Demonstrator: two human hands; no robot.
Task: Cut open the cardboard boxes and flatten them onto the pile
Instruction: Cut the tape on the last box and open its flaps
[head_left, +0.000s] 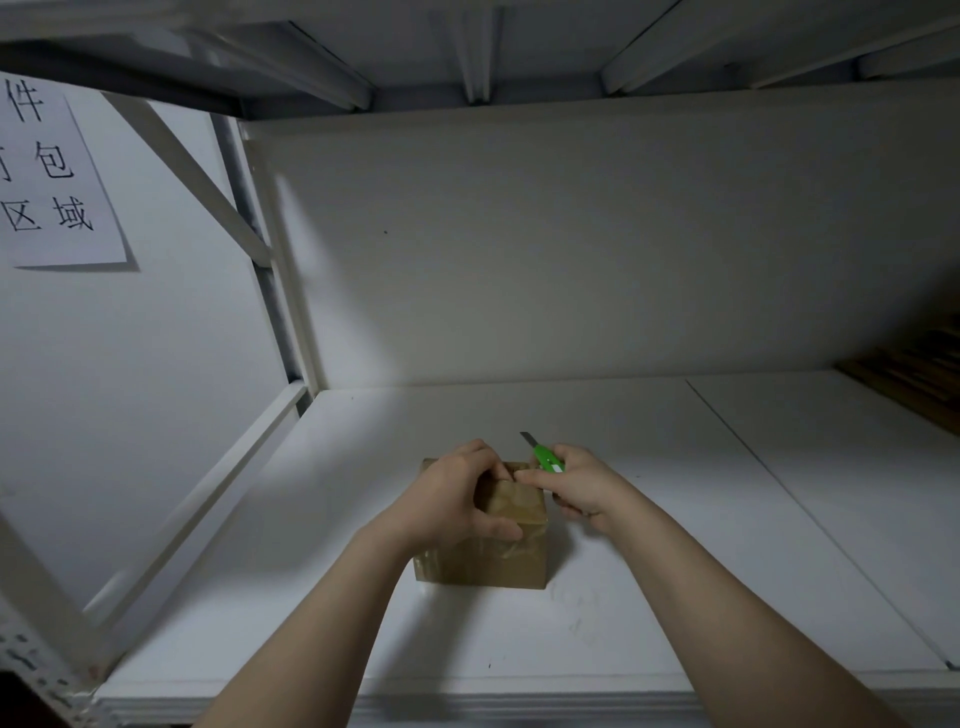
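A white shelf spans the lower view, backed by a white back panel. At 10 o'clock a paper sign with printed Chinese characters hangs on the wall, beside the rack's diagonal brace. Brown slatted wood shows at 3 o'clock.

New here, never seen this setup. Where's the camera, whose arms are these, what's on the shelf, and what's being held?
No robot: a person works bare-handed, filmed by one wide-angle camera worn on the head, looking forward and down. A taped cardboard box stands on the white shelf. The left hand grips it from above, fingers curled over the top. The right hand holds a green utility knife, blade out, pointing up and away. A paper sign hangs on the wall at left. A brown shape at the far right edge is too dark to identify.
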